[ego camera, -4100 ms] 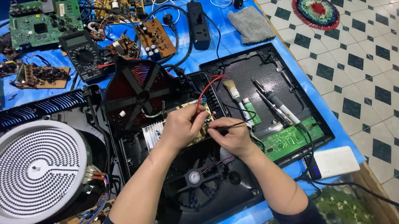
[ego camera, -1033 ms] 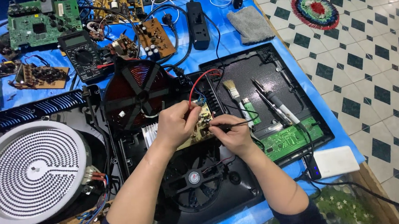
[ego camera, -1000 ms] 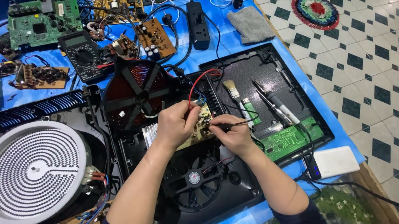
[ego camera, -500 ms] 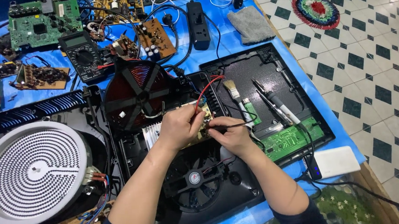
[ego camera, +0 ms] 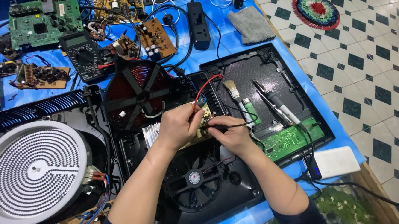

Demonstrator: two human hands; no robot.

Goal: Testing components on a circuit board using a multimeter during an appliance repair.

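My left hand pinches a red probe lead onto a tan circuit board inside an opened black induction cooker. My right hand holds a black probe against the same board from the right. The board lies between both hands, mostly hidden by them. A copper coil disc sits just above my left hand, and a black fan lies below the hands.
A white round heating plate lies at left. A black multimeter, several loose circuit boards and a power strip rest on the blue table at the back. A brush, soldering iron and green board lie on the black cover at right; tiled floor beyond.
Both hands stay on the board with the probes. They have shifted only slightly; the red lead's loop moved a little.
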